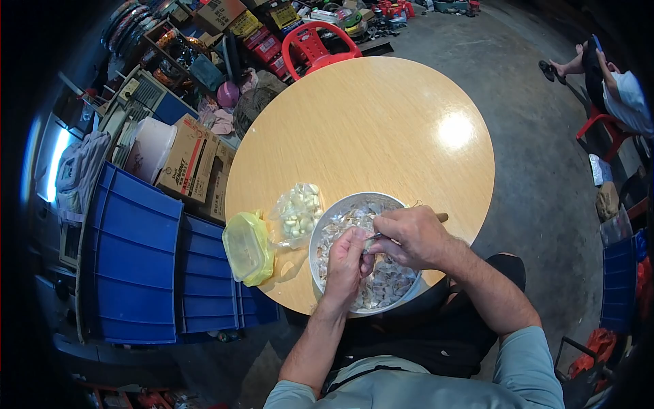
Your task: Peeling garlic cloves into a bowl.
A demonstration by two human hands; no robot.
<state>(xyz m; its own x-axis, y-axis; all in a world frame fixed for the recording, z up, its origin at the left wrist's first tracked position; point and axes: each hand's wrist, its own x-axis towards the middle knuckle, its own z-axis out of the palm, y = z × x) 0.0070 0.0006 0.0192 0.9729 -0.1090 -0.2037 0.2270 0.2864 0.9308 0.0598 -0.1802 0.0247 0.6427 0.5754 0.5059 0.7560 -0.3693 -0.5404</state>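
Observation:
A round white bowl (315, 255) full of papery garlic skins and cloves stands at the near edge of the table. Over it, my left hand (349, 263) pinches a small pale piece that looks like a garlic clove. My right hand (411, 237) grips a knife, its short blade (376, 236) against the piece and its brown handle (442, 217) sticking out past the hand. Left of the bowl lies a clear plastic bag (296, 214) of peeled garlic cloves. Beside that bag, a clear plastic container (243, 246) sits on a yellow plastic bag (264, 273).
The round wooden table (357, 122) has a red plastic chair (319, 48) at its far side. Blue plastic crates (135, 255) and a cardboard box (189, 158) stand at the left. A seated person (626, 94) is at the far right.

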